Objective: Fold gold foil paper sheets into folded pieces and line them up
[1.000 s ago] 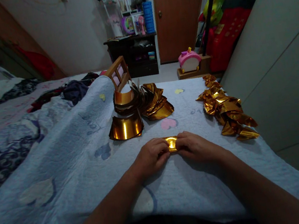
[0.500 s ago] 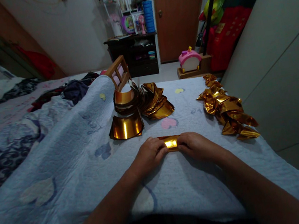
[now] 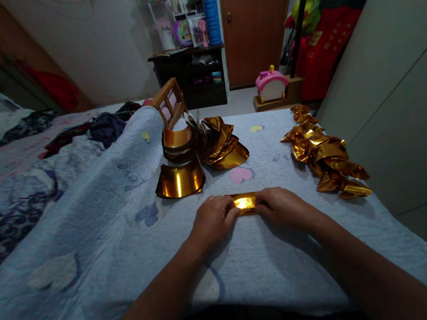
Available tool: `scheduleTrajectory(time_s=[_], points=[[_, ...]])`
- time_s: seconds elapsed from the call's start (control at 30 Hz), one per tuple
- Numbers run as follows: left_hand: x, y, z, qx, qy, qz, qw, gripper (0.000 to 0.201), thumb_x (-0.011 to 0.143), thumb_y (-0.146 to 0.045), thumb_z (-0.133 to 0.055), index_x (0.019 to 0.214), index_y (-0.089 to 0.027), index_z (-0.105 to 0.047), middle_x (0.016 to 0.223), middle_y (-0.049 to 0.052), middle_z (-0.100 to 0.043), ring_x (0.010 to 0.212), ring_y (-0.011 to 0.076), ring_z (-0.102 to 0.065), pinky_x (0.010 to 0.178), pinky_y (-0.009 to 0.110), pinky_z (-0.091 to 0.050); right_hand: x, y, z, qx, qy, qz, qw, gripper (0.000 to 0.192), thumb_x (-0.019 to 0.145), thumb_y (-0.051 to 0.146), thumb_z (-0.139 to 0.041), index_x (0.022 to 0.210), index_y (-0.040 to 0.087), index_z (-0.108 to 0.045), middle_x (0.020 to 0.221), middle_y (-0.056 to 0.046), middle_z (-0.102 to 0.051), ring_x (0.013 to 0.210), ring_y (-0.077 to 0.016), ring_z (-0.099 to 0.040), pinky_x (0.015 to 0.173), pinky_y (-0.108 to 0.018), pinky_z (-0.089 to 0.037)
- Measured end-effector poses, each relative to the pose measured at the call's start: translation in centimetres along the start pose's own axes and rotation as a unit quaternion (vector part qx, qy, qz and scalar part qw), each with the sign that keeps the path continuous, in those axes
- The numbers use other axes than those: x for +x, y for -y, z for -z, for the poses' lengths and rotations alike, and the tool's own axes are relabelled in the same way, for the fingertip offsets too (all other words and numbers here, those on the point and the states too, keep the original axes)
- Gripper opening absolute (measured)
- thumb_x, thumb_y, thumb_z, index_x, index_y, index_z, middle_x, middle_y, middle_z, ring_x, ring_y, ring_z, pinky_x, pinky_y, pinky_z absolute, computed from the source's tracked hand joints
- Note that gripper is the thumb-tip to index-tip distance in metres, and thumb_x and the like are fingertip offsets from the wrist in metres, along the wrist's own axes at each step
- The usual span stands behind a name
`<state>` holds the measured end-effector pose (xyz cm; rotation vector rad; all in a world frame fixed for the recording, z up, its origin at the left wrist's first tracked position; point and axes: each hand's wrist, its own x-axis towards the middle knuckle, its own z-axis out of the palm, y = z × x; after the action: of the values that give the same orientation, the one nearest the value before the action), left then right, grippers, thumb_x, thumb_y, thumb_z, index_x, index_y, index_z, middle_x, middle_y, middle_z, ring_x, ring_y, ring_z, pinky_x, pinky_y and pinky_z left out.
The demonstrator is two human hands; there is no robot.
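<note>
Gold paper folding, mid-batch

Hands at centre near edge of the bed, working on a pale blue quilt. Left hand and right hand both closed on one small gold sheet, fingertips pinching its two ends; the sheet lies flat against the quilt between them, folded into a narrow strip. Only the middle of the strip shows; the ends are under the fingers.

Far of the hands, left of centre: a curved gold sheet standing on its edge, and just behind it a fanned stack of gold sheets, loosely curled, not yet folded as far as can be told. A small wooden frame leans at the stack's far side.

Right side of the quilt: a row of folded gold pieces, crumpled-looking and overlapping, running from far to near along the bed's right edge.

Judgement: a fair number of pieces look done in the right-hand row, one is in hand at an early-to-middle fold, and the stack suggests plenty left.

Background: a dark cabinet and a brown door across the room.
</note>
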<state>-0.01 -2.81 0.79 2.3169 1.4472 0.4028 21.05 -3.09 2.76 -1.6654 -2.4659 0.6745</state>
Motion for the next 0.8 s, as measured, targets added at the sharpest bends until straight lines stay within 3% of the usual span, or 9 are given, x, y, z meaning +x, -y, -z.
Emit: scheduleTrajectory(time_s=[0.17, 0.43, 0.8], points=[[-0.03, -0.23, 0.10, 0.011, -0.002, 0.017, 1.000, 0.016, 0.093, -0.026, -0.059, 0.082, -0.017, -0.065, 0.085, 0.005, -0.069, 0.082, 0.0210, -0.062, 0.077, 0.034, -0.046, 0.11, 0.01, -0.23, -0.013, 0.000, -0.014, 1.000, 0.024, 0.092, 0.021, -0.050, 0.092, 0.015, -0.074, 0.091, -0.011, -0.075, 0.078, -0.0203, -0.063, 0.067, -0.030, -0.035], [-0.03, 0.10, 0.60, 0.013, 0.026, -0.011, 1.000, 0.014, 0.095, -0.023, -0.055, 0.089, -0.017, -0.065, 0.093, 0.006, -0.071, 0.090, 0.0216, -0.063, 0.082, 0.034, -0.047, 0.38, 0.11, -0.31, -0.030, 0.002, -0.050, 0.998, 0.023, 0.093, 0.024, -0.053, 0.093, 0.016, -0.074, 0.090, -0.011, -0.076, 0.077, -0.0208, -0.065, 0.064, -0.031, -0.032], [-0.08, 0.00, 0.20, 0.029, 0.017, 0.027, 0.999, 0.012, 0.094, -0.026, -0.057, 0.087, -0.019, -0.064, 0.090, 0.006, -0.070, 0.087, 0.0220, -0.064, 0.078, 0.034, -0.047, 0.21, -0.16, 0.07, -0.016, 0.006, -0.069, 0.997, 0.019, 0.091, 0.025, -0.057, 0.094, 0.017, -0.074, 0.090, -0.010, -0.075, 0.080, -0.0204, -0.064, 0.065, -0.030, -0.033]])
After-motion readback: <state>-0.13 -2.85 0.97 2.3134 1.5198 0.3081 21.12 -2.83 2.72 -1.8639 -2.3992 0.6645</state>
